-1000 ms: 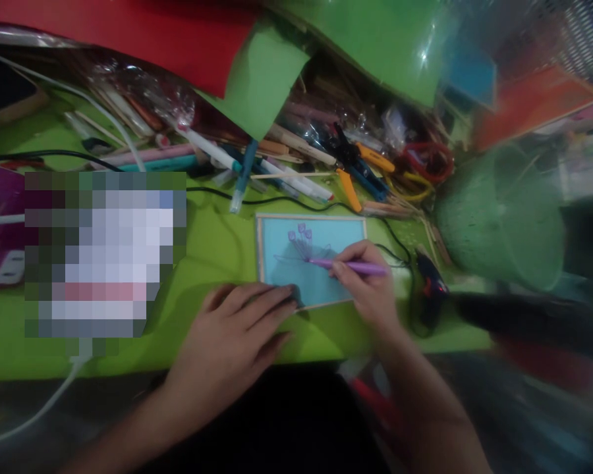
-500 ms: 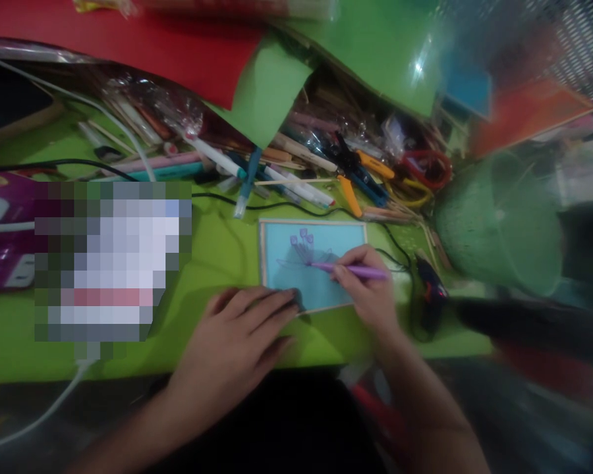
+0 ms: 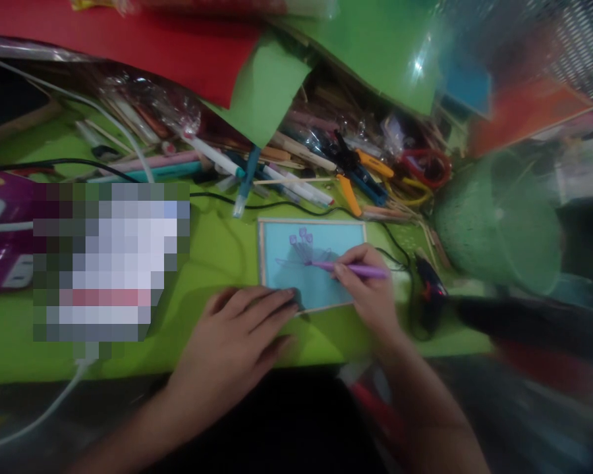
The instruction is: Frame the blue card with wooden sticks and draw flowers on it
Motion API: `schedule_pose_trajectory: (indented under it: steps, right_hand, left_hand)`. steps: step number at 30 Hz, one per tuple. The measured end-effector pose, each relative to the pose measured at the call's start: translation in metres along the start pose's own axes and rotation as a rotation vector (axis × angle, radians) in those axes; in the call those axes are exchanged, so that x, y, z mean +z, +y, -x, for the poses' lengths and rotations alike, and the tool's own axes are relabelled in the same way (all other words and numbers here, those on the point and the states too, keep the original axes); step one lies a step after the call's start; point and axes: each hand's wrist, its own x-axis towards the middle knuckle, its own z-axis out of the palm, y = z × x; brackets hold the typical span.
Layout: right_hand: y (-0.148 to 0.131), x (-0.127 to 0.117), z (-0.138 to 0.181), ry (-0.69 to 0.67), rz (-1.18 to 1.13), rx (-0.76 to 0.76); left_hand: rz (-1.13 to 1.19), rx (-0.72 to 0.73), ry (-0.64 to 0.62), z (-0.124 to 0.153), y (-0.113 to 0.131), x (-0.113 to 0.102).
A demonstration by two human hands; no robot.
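A small light-blue card with a pale wooden border lies on the lime-green table, bearing a purple flower drawing. My right hand is closed around a purple pen, its tip resting on the drawing near the card's middle. My left hand lies flat, fingers stretched out, with the fingertips pressing the card's lower left corner.
Behind the card lies a heap of pens and markers, pliers with orange handles and red-handled scissors. Red paper and green paper lie further back. A green bucket stands right; a glue gun lies beside my right hand.
The pen tip has shifted slightly left on the drawing. My left hand keeps its place on the card's corner.
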Motion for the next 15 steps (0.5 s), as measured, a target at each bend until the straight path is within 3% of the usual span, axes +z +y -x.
schedule_pose_trajectory:
  steps: [15]
  right_hand:
    - [-0.0026, 0.0007, -0.0004, 0.000, -0.026, -0.012]
  left_hand:
    - [-0.004, -0.005, -0.017, 0.0013, -0.0008, 0.0008]
